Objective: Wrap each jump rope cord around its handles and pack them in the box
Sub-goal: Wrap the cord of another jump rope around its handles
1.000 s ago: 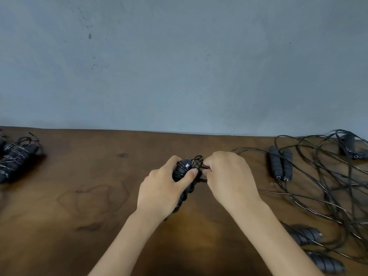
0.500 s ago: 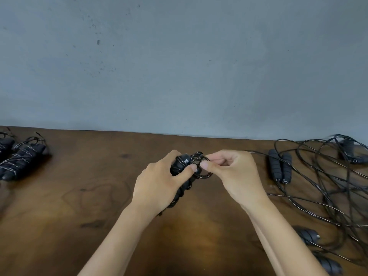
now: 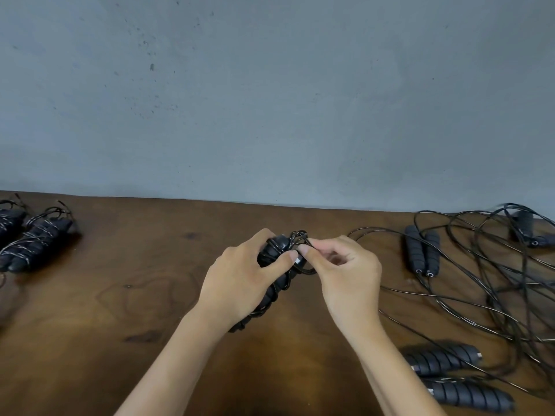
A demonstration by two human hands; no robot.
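Here the left hand grips a pair of black handles bound with black cord, its fingers curled round the bundle and the thumb pressed near the top, holding it tilted just above the middle of the brown tabletop. The right hand pinches the end loop of cord at the bundle's upper end between thumb and forefinger. Bare wood lies open to the left of the hands and in front of them toward the wall, which meets the tabletop's far edge. Two wrapped bundles sit at the left edge. Loose cords sprawl across the right side around unwrapped handles, with two more handles near the front right. No writing is legible.
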